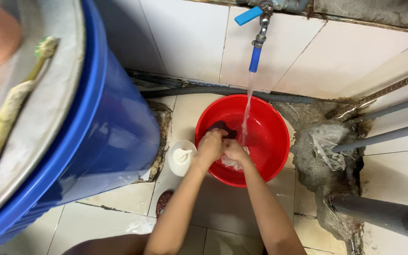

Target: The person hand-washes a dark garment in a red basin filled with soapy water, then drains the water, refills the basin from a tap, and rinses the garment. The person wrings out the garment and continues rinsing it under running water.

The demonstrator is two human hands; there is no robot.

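A red plastic basin (pixel 270 137) sits on the tiled floor under a tap with a blue handle (pixel 256 33). Water streams from the tap into the basin. My left hand (pixel 210 146) and my right hand (pixel 235 151) are pressed together over the basin's near side, both gripping a dark cloth (pixel 220 127) with a pale, sudsy part below them. The cloth's dark end sticks out beyond my left hand.
A large blue barrel (pixel 105 137) with a grey lid fills the left; a long worn brush (pixel 5 113) lies on the lid. A small white dish (pixel 181 158) sits beside the basin. Grey pipes (pixel 383 137) and a hose run along the wall at right.
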